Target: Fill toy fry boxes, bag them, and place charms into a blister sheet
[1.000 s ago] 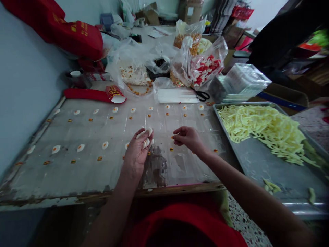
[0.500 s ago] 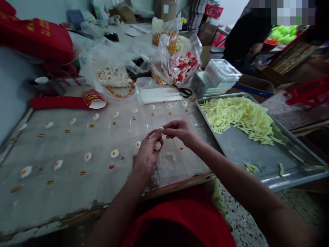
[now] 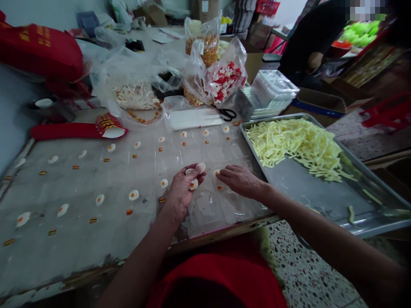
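Several miniature fried eggs (image 3: 201,167), white discs with orange yolks, are gripped in my left hand (image 3: 180,192) above the clear plastic moulded sheets (image 3: 205,205). To its right, the bunched fingertips of my right hand (image 3: 240,180) are on another miniature fried egg (image 3: 217,172), low over a sheet compartment. A tiny burger-like piece (image 3: 219,188) lies just below those fingers. Across the sheets to the left, rows of miniature fried eggs (image 3: 133,195) lie paired with tiny burger-like pieces (image 3: 129,212).
At right stands a metal tray (image 3: 324,205) with a heap of pale yellow strips (image 3: 295,141). Behind the sheets are clear bags of small pieces (image 3: 224,83), black scissors (image 3: 227,114) and stacked clear boxes (image 3: 272,92). Another person (image 3: 308,47) is at the back right.
My right hand has moved away from my left hand, rightward and down to the sheet, with a miniature fried egg at its fingertips. The camera view has shifted slightly.
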The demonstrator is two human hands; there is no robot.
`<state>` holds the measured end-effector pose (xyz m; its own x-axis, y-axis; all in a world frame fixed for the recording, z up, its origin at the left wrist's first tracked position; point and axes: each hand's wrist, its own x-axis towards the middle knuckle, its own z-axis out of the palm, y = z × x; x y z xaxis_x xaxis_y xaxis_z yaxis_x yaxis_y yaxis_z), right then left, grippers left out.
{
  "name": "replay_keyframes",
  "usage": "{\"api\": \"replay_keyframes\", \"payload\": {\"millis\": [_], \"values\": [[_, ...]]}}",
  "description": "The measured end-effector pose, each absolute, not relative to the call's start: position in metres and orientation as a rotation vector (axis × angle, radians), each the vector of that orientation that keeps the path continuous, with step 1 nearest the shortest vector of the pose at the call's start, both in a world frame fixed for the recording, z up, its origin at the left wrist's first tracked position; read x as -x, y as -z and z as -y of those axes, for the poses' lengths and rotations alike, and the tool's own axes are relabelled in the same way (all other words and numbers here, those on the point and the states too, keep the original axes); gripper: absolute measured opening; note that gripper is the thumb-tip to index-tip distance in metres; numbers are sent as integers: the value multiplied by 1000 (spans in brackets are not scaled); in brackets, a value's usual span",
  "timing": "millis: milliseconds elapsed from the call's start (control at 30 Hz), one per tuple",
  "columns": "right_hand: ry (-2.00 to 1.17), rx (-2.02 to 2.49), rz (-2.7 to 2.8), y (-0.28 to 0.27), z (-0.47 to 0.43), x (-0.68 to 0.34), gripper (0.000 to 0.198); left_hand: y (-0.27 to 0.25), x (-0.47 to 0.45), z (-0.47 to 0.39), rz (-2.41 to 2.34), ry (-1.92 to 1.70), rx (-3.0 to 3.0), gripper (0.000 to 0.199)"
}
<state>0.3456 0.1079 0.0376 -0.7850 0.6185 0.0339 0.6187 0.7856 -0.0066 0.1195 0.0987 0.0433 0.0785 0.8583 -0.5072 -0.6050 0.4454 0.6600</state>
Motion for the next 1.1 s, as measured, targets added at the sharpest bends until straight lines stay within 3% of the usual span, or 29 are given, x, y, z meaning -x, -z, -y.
{"api": "replay_keyframes", "payload": {"millis": [133,233,300,367,467,600,700,867,967,1100], "values": [[-566,1452,2289,-54,-112,-347,29,-48,-139,-101,-1024,-1127,-299,33],[-1173,1408,1730,-70,-117,-349,45,-52,-164,-107,-988,-1078,-315,32],[-1358,1309,1523,-78,-120,-353,44,-55,-185,-111,-916,-1066,-338,29],[-1316,1314,1449,-82,-120,-361,41,-56,-203,-115,-833,-1068,-344,25],[-912,1437,1591,-76,-117,-387,32,-56,-215,-121,-796,-1008,-272,14],[-199,1436,2220,-57,-113,-427,18,-51,-206,-127,-901,-921,-153,17],[41,1285,2708,-46,-113,-438,21,-49,-199,-129,-893,-883,-168,23],[-2,1141,2899,-44,-112,-428,18,-54,-199,-127,-904,-869,-140,14],[-233,1140,2675,-44,-111,-428,27,-54,-193,-130,-916,-906,-6,14],[-291,1329,2142,-38,-114,-451,25,-53,-170,-152,-943,-954,34,19]]}}
